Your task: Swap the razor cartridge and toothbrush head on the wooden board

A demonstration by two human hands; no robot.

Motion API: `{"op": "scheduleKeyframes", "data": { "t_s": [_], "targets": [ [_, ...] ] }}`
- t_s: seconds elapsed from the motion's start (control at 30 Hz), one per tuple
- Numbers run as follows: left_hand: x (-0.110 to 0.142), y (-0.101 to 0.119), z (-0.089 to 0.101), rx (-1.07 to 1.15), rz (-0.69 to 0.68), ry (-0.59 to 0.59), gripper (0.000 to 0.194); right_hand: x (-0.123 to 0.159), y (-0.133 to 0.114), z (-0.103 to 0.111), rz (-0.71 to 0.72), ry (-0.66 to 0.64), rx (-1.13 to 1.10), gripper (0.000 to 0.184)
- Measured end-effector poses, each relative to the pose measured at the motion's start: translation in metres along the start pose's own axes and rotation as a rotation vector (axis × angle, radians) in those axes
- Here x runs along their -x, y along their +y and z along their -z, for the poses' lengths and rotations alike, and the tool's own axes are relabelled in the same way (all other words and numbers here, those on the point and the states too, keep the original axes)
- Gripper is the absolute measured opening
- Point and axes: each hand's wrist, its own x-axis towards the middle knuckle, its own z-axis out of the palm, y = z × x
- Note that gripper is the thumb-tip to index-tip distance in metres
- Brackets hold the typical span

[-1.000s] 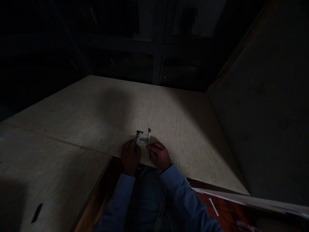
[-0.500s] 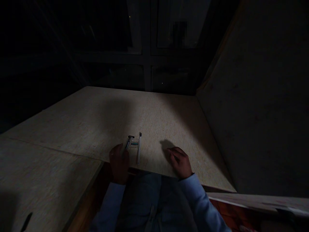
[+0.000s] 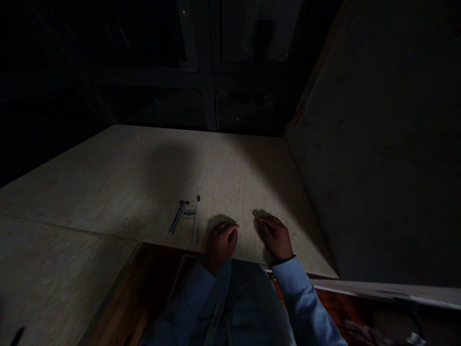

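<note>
A razor (image 3: 178,217) with a dark handle lies slanted on the pale tabletop. Just right of its head is a small clear item with a teal strip (image 3: 189,213), its kind too dark to make out. A white toothbrush (image 3: 196,223) lies beside that, its dark bristled head pointing away from me. My left hand (image 3: 221,242) is over the table's near edge, right of the toothbrush, fingers loosely curved and thumb apart, holding nothing visible. Farther right, my right hand (image 3: 276,238) hovers low over the tabletop with loosely bent fingers, also with nothing visible in it.
The pale table (image 3: 230,178) continues on the left as another panel (image 3: 54,259), where a dark slim object (image 3: 17,336) shows at the lower corner. A tall grey panel (image 3: 382,182) stands along the right side. Dark window frames (image 3: 208,105) rise behind the table.
My left hand has moved right, away from the razor and past the toothbrush, uncovering the razor's handle. My right hand stays nearly in place. The view has shifted slightly.
</note>
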Motion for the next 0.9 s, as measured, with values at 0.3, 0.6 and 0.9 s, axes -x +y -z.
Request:
{"op": "scheduleKeyframes", "data": {
  "t_s": [0.3,0.6,0.9],
  "targets": [
    [0.006,0.001,0.006,0.019,-0.031,0.007,0.024,0.0,0.002,0.003,-0.008,-0.005,-0.004,0.032],
    [0.017,-0.003,0.032,0.314,0.082,0.117,0.022,-0.001,0.001,0.007,-0.029,-0.027,-0.03,0.036],
    [0.003,-0.088,0.117,-0.217,0.425,0.373,0.028,0.0,0.003,0.007,-0.069,-0.024,-0.018,0.037]
  ]
}}
